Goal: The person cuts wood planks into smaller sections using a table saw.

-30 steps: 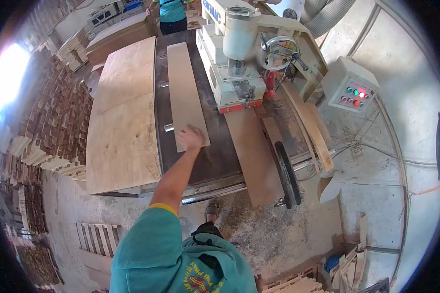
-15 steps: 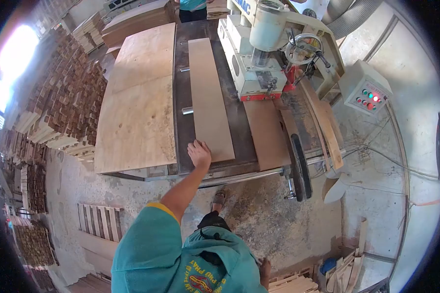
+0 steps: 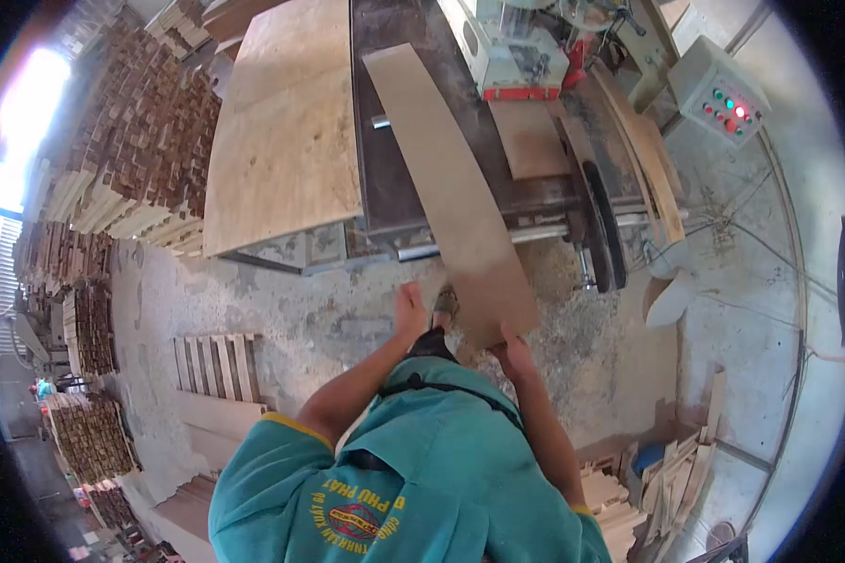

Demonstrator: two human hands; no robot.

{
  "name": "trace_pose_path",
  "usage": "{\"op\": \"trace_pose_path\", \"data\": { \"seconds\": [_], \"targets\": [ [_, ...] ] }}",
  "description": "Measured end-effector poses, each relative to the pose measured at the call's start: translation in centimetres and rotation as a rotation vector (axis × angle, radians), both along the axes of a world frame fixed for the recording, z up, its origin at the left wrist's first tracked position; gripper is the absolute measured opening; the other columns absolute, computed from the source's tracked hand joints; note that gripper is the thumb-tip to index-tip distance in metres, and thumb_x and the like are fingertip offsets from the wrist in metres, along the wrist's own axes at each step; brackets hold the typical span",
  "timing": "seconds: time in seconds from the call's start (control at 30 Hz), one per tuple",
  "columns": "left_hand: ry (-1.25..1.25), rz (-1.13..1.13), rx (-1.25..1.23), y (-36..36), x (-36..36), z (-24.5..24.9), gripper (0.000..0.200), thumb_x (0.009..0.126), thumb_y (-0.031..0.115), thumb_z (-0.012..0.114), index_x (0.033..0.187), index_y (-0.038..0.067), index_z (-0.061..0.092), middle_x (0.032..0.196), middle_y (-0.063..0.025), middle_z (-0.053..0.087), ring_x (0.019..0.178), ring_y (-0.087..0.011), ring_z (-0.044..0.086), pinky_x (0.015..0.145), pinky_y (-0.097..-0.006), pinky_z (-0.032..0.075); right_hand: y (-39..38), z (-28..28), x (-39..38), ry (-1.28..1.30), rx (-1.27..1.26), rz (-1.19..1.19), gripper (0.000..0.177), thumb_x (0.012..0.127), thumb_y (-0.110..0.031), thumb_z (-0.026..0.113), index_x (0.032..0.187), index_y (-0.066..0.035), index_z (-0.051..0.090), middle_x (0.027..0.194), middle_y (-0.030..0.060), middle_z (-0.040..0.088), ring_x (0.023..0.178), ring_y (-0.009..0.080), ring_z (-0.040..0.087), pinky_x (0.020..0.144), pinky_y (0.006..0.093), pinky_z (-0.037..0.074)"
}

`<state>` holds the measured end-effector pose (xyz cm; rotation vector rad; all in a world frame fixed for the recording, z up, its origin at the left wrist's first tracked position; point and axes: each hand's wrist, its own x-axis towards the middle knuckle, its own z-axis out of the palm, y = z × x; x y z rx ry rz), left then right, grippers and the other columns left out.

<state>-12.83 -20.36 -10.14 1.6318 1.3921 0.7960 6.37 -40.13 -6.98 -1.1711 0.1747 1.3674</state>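
Observation:
A long brown board lies slantwise over the dark machine table, its near end sticking out past the table's front edge. My right hand grips that near end at its corner, thumb on top; the fingers beneath are hidden. To the left of the board, apart from it, is my left hand, empty with its fingers loosely apart. Another brown board lies flat in front of the machine head, beside a black-edged guide.
A plywood sheet adjoins the table on the left. Stacked wood strips rise beyond it. On the right hangs a control box with lit buttons. A slatted pallet and offcuts lie on the floor.
The board has slid toward me and swung its near end right, off the table edge. My left hand has let go of it. My right hand has come up and taken hold.

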Motion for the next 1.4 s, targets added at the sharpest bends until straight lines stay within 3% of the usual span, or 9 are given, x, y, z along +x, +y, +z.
{"op": "trace_pose_path", "data": {
  "seconds": [0.27,0.4,0.53,0.73,0.97,1.03,1.17,1.3,1.4],
  "targets": [
    [0.03,0.066,-0.197,0.2,-5.3,1.0,0.048,0.102,0.044,0.041,0.106,0.0,0.059,0.094,-0.0157,0.066,0.085,-0.0291,0.063,0.079,-0.039,0.048,-5.0,1.1,0.5,-0.117,0.048,-0.281,0.066,0.091,-0.026,0.069,0.142,-0.001,0.037,0.138,0.0112,0.05,0.123,0.0303,0.051,0.099,0.0429,0.045],
    [-0.057,-0.02,-0.278,1.3,-3.1,2.1,0.049,0.101,0.046,0.043,0.103,0.0,0.06,0.087,-0.0087,0.065,0.076,-0.0166,0.06,0.072,-0.0326,0.048,-7.7,2.9,0.5,-0.134,-0.021,-0.319,0.064,0.09,-0.025,0.071,0.14,0.0,0.04,0.136,0.013,0.053,0.122,0.0311,0.052,0.099,0.043,0.045],
    [-0.034,-0.117,-0.385,2.4,0.7,3.8,0.048,0.1,0.046,0.046,0.11,0.001,0.058,0.085,-0.0078,0.063,0.073,-0.0161,0.057,0.07,-0.0317,0.047,-12.5,1.0,0.3,-0.152,-0.019,-0.332,0.062,0.091,-0.031,0.07,0.141,-0.008,0.042,0.136,0.0057,0.052,0.123,0.0252,0.052,0.097,0.0445,0.046],
    [-0.036,-0.112,-0.328,1.2,6.9,5.4,0.055,0.099,0.045,0.049,0.13,-0.001,0.045,0.096,-0.0107,0.065,0.089,-0.0194,0.061,0.082,-0.0337,0.048,-19.8,4.3,-1.1,0.059,0.03,-0.287,0.058,0.095,-0.034,0.062,0.144,-0.014,0.038,0.14,0.0051,0.048,0.121,0.0285,0.051,0.094,0.0517,0.044],
    [0.208,-0.027,-0.231,-1.0,10.1,3.1,0.067,0.093,0.04,0.058,0.14,-0.003,0.039,0.14,-0.0275,0.045,0.131,-0.0385,0.044,0.108,-0.0445,0.036,-25.8,3.0,-3.3,-0.014,-0.084,-0.333,0.047,0.097,-0.029,0.06,0.139,-0.017,0.042,0.126,0.0003,0.053,0.107,0.0227,0.052,0.086,0.0478,0.047],
    [0.129,-0.044,-0.246,-4.2,11.0,7.6,0.072,0.091,0.041,0.061,0.142,-0.003,0.037,0.14,-0.0253,0.047,0.128,-0.0384,0.047,0.108,-0.0436,0.036,-28.8,1.4,-4.0,-0.013,-0.061,-0.368,0.043,0.095,-0.027,0.061,0.135,-0.019,0.047,0.121,-0.0001,0.056,0.105,0.0201,0.054,0.089,0.0431,0.046],
    [0.01,-0.267,-0.64,-7.1,11.7,9.1,0.056,0.092,0.044,0.061,0.127,0.001,0.055,0.123,-0.0168,0.061,0.111,-0.0282,0.06,0.079,-0.0451,0.053,-31.8,2.8,-4.7,-0.106,-0.095,-0.521,0.044,0.095,-0.031,0.061,0.133,-0.01,0.053,0.124,0.0043,0.059,0.113,0.0198,0.054,0.094,0.0369,0.046],
    [0.02,-0.589,-0.721,-9.6,12.3,9.5,0.048,0.094,0.046,0.058,0.11,0.001,0.062,0.093,-0.0059,0.065,0.071,-0.015,0.058,0.059,-0.0307,0.05,-35.2,2.1,-6.3,-0.235,-0.014,-0.694,0.048,0.097,-0.036,0.058,0.13,-0.002,0.054,0.125,0.006,0.059,0.113,0.019,0.054,0.094,0.0348,0.046],
    [0.055,-0.747,-0.767,-11.3,13.9,11.3,0.046,0.093,0.047,0.059,0.105,0.003,0.063,0.084,-0.0032,0.061,0.064,-0.0112,0.054,0.056,-0.0274,0.046,-38.8,0.7,-7.4,-0.237,-0.116,-0.726,0.048,0.097,-0.037,0.058,0.129,-0.001,0.054,0.125,0.0064,0.059,0.114,0.0179,0.055,0.092,0.0333,0.047]
  ]
}}
